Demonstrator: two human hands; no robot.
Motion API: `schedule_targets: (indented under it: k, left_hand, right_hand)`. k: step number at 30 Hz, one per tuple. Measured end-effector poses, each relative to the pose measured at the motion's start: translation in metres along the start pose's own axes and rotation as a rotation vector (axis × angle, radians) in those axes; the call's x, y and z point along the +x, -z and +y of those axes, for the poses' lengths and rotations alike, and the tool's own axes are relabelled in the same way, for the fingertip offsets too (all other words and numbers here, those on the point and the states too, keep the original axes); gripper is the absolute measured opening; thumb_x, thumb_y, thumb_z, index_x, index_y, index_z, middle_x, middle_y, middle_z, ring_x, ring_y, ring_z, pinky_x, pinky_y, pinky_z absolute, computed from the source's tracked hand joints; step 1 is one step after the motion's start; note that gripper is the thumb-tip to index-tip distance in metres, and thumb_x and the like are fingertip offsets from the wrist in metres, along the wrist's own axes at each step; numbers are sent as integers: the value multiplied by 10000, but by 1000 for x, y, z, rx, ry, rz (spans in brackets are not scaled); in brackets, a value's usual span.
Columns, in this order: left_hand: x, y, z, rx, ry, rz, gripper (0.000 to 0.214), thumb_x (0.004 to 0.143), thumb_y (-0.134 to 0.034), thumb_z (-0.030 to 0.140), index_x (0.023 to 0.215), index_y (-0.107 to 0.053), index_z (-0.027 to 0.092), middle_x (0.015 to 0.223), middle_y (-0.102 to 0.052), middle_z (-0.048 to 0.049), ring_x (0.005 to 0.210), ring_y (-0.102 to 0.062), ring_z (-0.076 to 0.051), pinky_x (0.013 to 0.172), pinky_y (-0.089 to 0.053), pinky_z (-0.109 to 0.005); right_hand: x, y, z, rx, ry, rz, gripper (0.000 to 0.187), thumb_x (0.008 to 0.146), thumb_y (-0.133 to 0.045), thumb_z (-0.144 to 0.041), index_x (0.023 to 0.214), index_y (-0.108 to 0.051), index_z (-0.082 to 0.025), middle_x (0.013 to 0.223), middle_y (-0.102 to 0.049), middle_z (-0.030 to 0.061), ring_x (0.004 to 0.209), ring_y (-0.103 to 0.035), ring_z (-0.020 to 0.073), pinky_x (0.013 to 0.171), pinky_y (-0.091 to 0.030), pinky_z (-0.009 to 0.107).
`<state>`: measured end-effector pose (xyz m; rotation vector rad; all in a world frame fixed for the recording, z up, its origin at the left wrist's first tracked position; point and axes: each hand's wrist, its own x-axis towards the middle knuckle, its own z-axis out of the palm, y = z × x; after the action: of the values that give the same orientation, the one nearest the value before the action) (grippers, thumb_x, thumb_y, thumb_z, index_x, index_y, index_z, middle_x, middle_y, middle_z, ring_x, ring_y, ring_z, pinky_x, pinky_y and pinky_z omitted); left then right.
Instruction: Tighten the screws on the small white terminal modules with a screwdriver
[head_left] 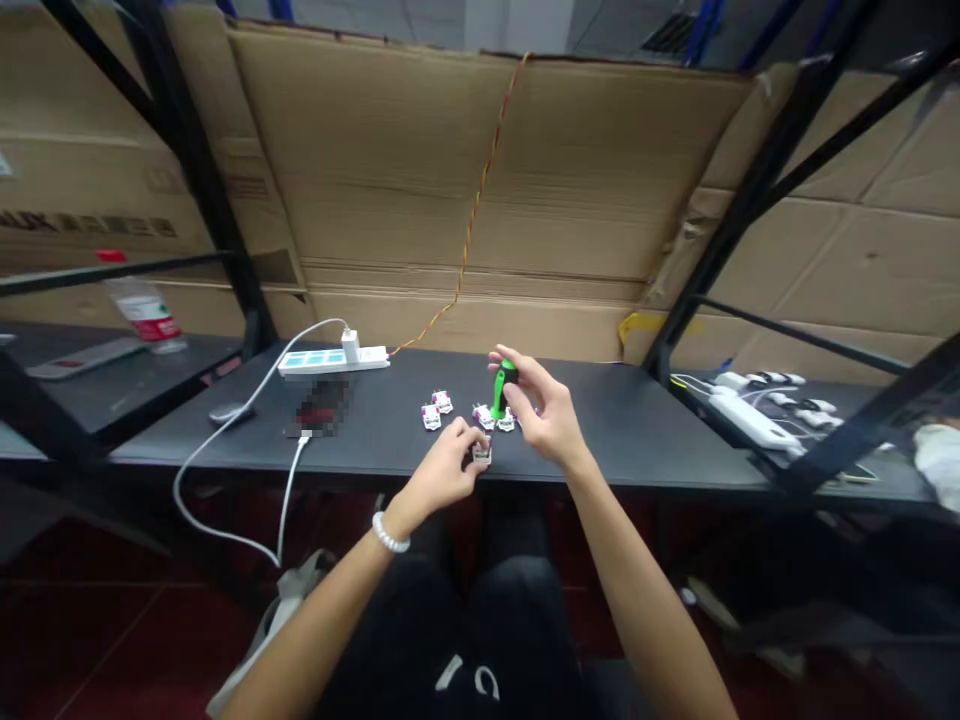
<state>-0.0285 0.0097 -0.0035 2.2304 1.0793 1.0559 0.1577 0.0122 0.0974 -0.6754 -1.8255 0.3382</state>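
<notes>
My left hand pinches a small white and purple part against the dark table near its front edge. My right hand holds a green and black tool upright, just right of and behind the left hand. Several more small white and purple parts lie on the table behind my hands, one pair to the left and others at the foot of the tool. A white bead bracelet is on my left wrist.
A white power strip with a plugged charger and a white cable lies at the back left, beside a blurred dark item. A plastic bottle stands far left. More power strips lie right. Cardboard walls and black frame bars surround.
</notes>
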Motion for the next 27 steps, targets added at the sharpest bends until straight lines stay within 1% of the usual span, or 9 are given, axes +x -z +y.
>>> schedule_targets:
  k: [5,8,10,13,15,19,21,24,27]
  left_hand:
    - [0,0,-1,-4,-1,7,166,864,-653,128,999,-643,226,1057,-554,-51,986,-598,-229,956,-554,-407]
    - [0,1,0,-2,-1,5,165,863,-652,125,994,-644,224,1056,-560,-52,995,-601,-230,950,-554,-399]
    - [0,1,0,4,0,3,156,863,-651,124,985,-642,222,1054,-559,-51,994,-602,-228,944,-552,-393]
    - [1,1,1,7,1,0,153,861,-653,123,979,-638,218,1044,-551,-47,975,-600,-221,936,-550,-388]
    - [1,1,1,-2,0,2,149,864,-649,123,980,-634,215,1041,-543,-46,958,-594,-215,934,-551,-387]
    - [1,1,1,-5,2,-1,151,863,-642,116,974,-626,217,1041,-533,-49,954,-584,-215,932,-555,-391]
    - [1,1,1,-6,4,-5,162,857,-642,111,976,-628,220,1037,-533,-49,968,-586,-222,934,-557,-398]
    - [0,2,1,-16,3,-2,155,864,-640,123,982,-629,222,1041,-530,-49,979,-588,-225,949,-559,-410]
    - [0,1,0,-23,0,0,137,870,-642,132,972,-626,223,1042,-528,-47,970,-588,-221,956,-563,-413]
  right_hand:
    - [1,0,0,-150,7,87,408,894,-786,-437,1266,-731,-279,1108,-683,83,906,-645,220,829,-604,394]
    - [1,0,-3,-76,19,26,433,982,-663,-416,1392,-659,-278,1260,-666,110,1062,-671,243,927,-597,416]
    - [0,0,-3,6,6,-9,426,1035,-566,-370,1449,-613,-284,1255,-694,99,1060,-694,229,945,-595,409]
    - [1,0,-5,-62,19,57,354,962,-700,-380,1302,-715,-281,1093,-723,67,910,-685,206,832,-599,369]
    - [2,2,-7,-113,21,53,384,900,-777,-376,1269,-735,-276,1118,-713,73,935,-672,214,811,-594,361]
    - [2,3,-10,32,-36,-96,495,1002,-611,-311,1495,-577,-293,1304,-697,89,1145,-680,229,956,-584,384]
    - [2,3,-9,33,-41,-61,445,996,-621,-303,1441,-629,-284,1224,-729,74,1042,-700,211,939,-586,378]
    - [2,4,-8,-102,-19,37,368,900,-768,-352,1257,-744,-264,1081,-727,62,866,-666,192,799,-587,345]
    - [2,5,-7,-91,-7,-4,434,927,-730,-389,1344,-700,-273,1208,-705,91,1025,-680,227,839,-596,352]
